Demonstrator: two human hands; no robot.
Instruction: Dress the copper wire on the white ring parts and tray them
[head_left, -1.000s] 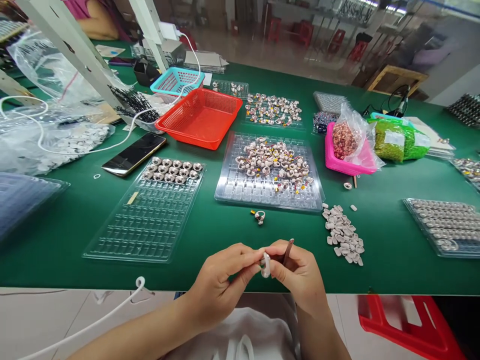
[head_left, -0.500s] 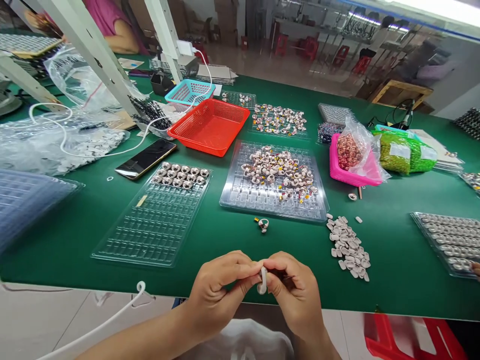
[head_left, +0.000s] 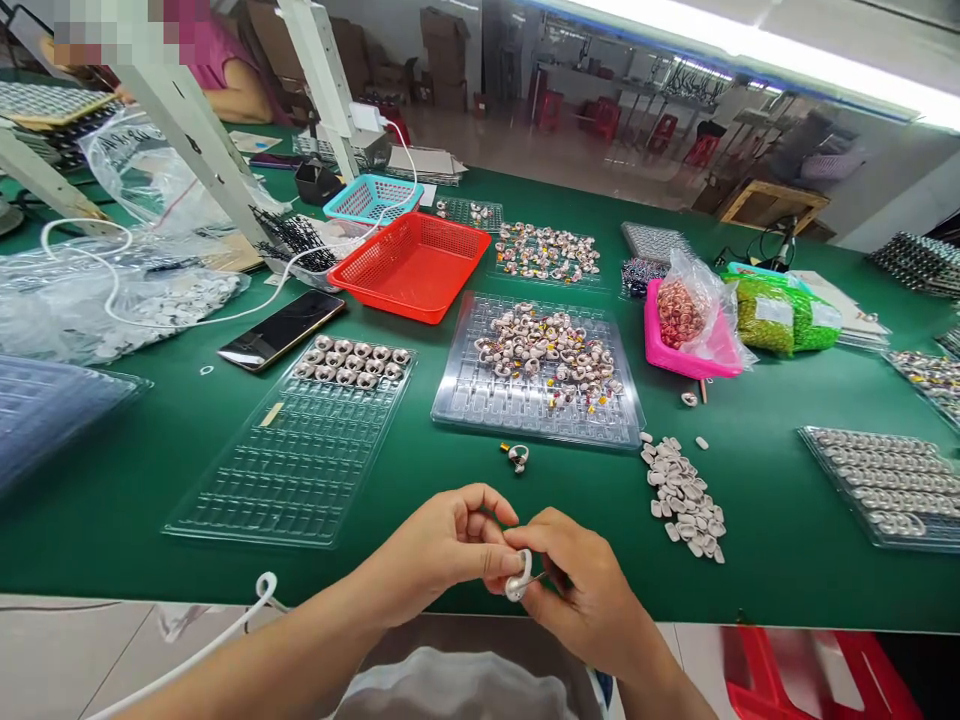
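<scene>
Head view: the left hand pinches a small white piece between thumb and finger, low in the middle. The right hand is curled round a thin metal tool; only its tip shows, right by the piece. From the hands, a loose bit with a yellow tab lies near at 12 o'clock on the green table. Past it, also at 12, is a tray heaped with more bits. Grey caps lie in a pile at 2 o'clock. A clear tray sits at 10, with shiny bits in its far rows. Farther off, a red basket is at 11.
</scene>
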